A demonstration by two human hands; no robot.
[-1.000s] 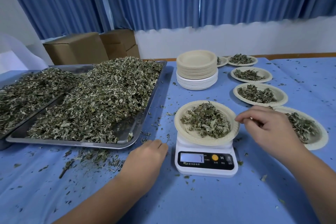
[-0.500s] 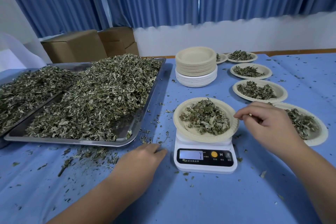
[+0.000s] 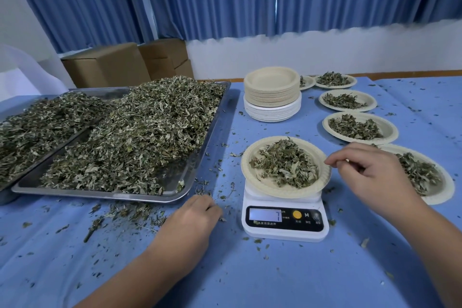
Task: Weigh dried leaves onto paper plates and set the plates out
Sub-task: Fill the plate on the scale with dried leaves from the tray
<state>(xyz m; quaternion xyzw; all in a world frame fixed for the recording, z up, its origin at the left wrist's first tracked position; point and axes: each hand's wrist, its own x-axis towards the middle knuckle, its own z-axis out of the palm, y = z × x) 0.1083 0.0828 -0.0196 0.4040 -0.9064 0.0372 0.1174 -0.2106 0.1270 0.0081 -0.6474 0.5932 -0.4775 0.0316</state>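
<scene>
Neither hand has shifted: left hand (image 3: 192,217) rests loose on the cloth (image 3: 250,277); right hand (image 3: 372,172) is pinched at the rim of the plate (image 3: 252,180), grip unclear. Crinkled grey-green leaves (image 3: 285,165) heap it.

A lane of cloth (image 3: 232,117) ran between the tray (image 3: 211,132) and the scale (image 3: 285,217), closed at its far end by the stack (image 3: 272,94). Right of the scale, filled plates (image 3: 388,130) stood in a row; bare cloth lay beyond them.
</scene>
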